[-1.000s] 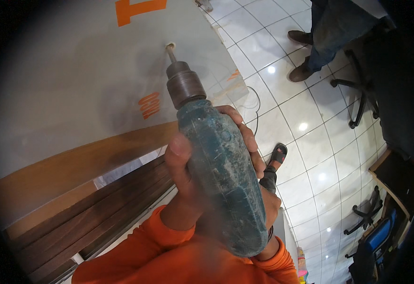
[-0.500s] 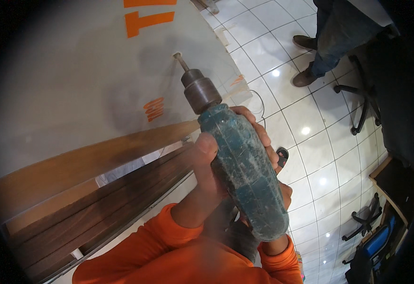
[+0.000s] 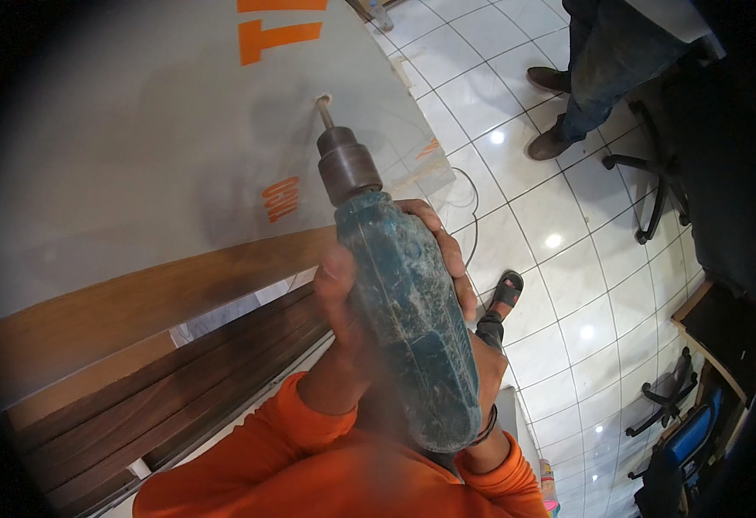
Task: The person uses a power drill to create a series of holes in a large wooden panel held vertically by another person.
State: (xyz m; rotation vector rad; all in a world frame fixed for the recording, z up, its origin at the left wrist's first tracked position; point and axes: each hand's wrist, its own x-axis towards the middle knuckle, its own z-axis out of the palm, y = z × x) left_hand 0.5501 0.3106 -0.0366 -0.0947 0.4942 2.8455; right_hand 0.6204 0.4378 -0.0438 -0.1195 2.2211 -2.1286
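Overhead, both hands clamp a dusty blue-green power drill: left hand and right hand wrapped tight around its body. Its bit meets a hole in the grey wall panel. Likely heavy, rigid and dust-slick, it seems best held around the barrel, two-handed.

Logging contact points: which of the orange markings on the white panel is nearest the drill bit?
The small orange marking, just left of the drill chuck; the large orange shapes sit higher, at the top edge.
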